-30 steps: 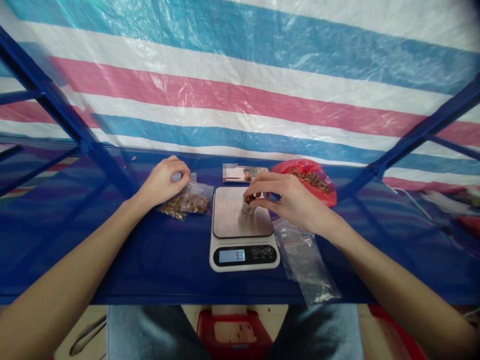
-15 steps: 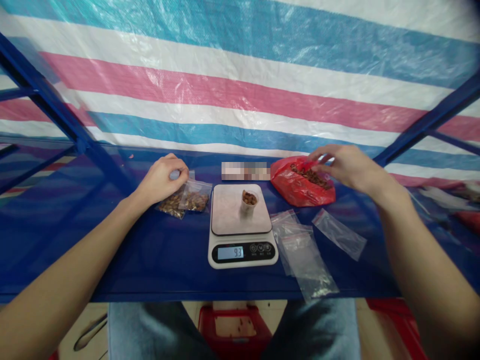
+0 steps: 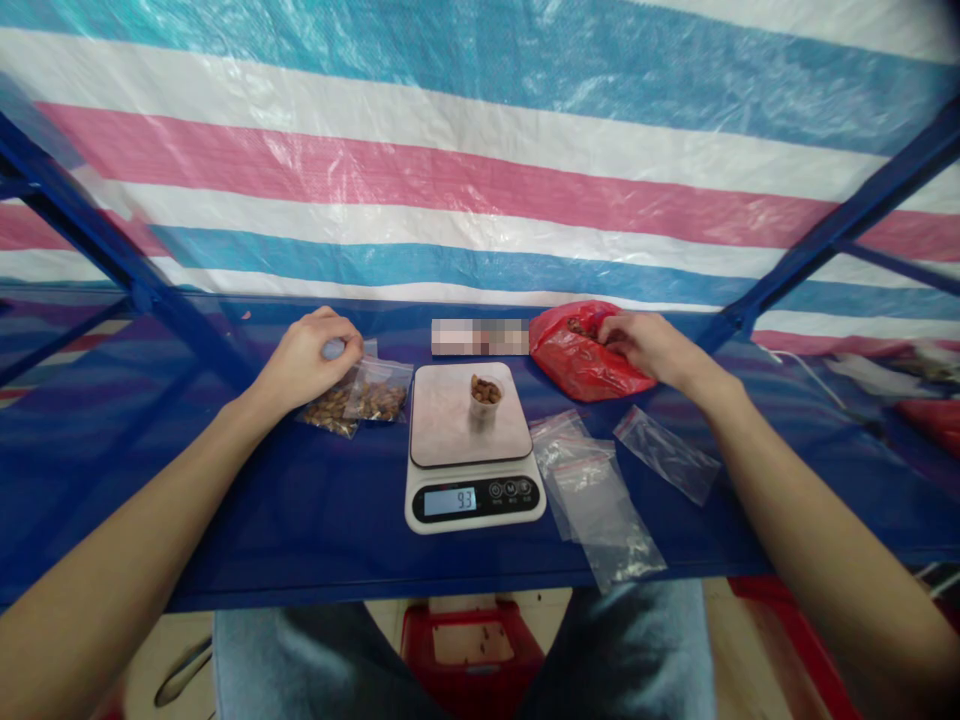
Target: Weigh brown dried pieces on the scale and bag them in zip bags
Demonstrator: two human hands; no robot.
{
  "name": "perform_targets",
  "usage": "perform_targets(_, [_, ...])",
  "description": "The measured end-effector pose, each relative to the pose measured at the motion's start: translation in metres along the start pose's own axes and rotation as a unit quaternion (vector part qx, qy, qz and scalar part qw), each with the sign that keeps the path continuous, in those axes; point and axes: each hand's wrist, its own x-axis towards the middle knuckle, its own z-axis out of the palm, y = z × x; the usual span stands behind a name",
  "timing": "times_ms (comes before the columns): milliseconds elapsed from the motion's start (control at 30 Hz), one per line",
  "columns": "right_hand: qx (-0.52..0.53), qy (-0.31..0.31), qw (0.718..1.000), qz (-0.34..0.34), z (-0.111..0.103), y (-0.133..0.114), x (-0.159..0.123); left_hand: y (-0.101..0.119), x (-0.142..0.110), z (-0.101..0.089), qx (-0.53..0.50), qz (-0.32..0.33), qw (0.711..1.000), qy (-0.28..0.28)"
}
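Observation:
My right hand [image 3: 637, 340] reaches into a red plastic bag [image 3: 570, 360] of small brown seed-like pieces, fingers bent together and their tips hidden. At the left, my left hand [image 3: 311, 350] is curled, thumb against forefinger, with something pale showing in the loop. It rests beside two clear zip bags [image 3: 379, 390] filled with brown pieces. Between the hands, a kitchen scale [image 3: 435, 430] reads 9.3. A small clear cup [image 3: 486, 400] heaped with brown pieces stands upright on its plate.
Several flat clear zip bags [image 3: 607, 510] overlap right of the scale, one reaching the table's front edge. Another zip bag [image 3: 667, 455] lies farther right. A blurred-out flat packet [image 3: 480, 337] lies behind the scale. Blue frame bars [image 3: 810, 250] slope up on both sides before a striped sheet.
My right hand has left the cup on the scale and moved right, down into the red bag. My left hand keeps its place by the filled bags. The reading stays 9.3.

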Motion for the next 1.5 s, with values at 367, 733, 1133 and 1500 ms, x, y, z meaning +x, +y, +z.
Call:
perform_targets(367, [-0.079, 0.118, 0.990, -0.016, -0.022, -0.025, -0.003, -0.003, 0.000, 0.000, 0.014, 0.023, 1.000, 0.005])
perform_targets(733, [-0.064, -0.001, 0.998, -0.025, -0.023, -0.009, -0.001, -0.001, 0.000, 0.000, -0.015, 0.012, 1.000, 0.013])
perform_targets(1133, [0.059, 0.099, 0.987, -0.115, -0.014, -0.144, -0.081, -0.004, -0.001, 0.002, -0.019, 0.012, 1.000, 0.006])
perform_targets(1500, [0.092, 0.046, 0.989, -0.102, 0.016, -0.162, -0.140, 0.001, 0.000, 0.002, -0.021, 0.015, 1.000, 0.004])
